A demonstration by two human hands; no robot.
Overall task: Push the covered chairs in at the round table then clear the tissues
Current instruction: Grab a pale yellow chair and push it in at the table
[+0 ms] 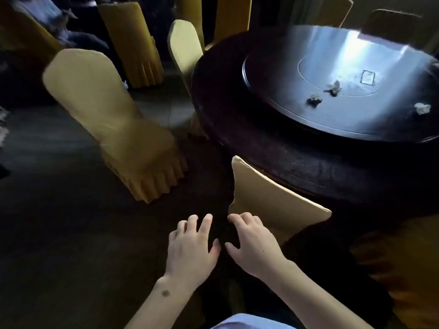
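Observation:
A round dark table (273,148) carries a glass turntable (344,74). On the glass lie a white crumpled tissue (422,108) and two darker crumpled scraps (314,100) (334,87). Just in front of me a yellow covered chair (273,198) stands tucked against the table's edge. My right hand (251,241) hovers at the near corner of its back, fingers loosely spread, holding nothing. My left hand (192,243) is beside it over the dark floor, fingers relaxed. Another covered chair (104,115) stands pulled out to the left, away from the table.
A third covered chair (185,46) sits at the table's far left edge. More covered chairs (133,41) stand behind it, and one (392,22) at the far side. A seated person (71,32) is at the top left. Dark floor lies between the chairs.

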